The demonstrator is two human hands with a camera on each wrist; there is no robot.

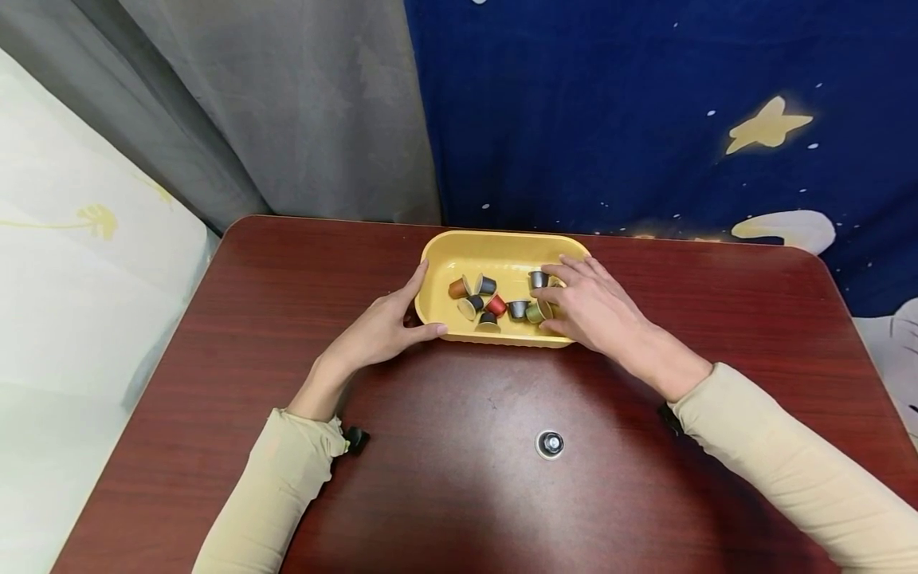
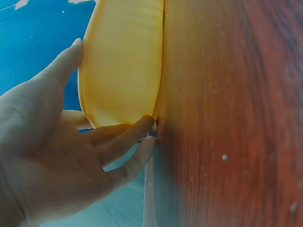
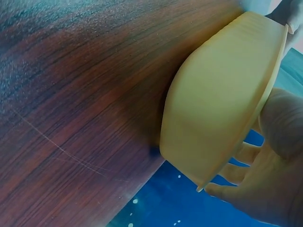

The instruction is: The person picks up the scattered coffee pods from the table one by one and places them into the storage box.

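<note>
A yellow plastic tub (image 1: 495, 253) with rounded corners stands near the table's far edge. Several coffee capsules lie loose in it, among them a red capsule (image 1: 496, 304), an orange-brown capsule (image 1: 458, 288) and a green capsule (image 1: 536, 312). My left hand (image 2: 71, 142) holds the tub's left end, the thumb on the near rim and the fingers around the outside. Over the right end reaches my right hand (image 1: 591, 307), its fingers spread and extended above the capsules there. A grey capsule (image 1: 539, 279) sits right by those fingertips, and the hand partly hides the tub's right end.
The dark red wooden table (image 1: 445, 446) has a round metal fitting (image 1: 550, 444) set in its surface. Behind it hang a grey curtain (image 1: 344, 112) and a blue cloth with stars (image 1: 610, 104). A pale panel (image 1: 86, 239) stands at the left.
</note>
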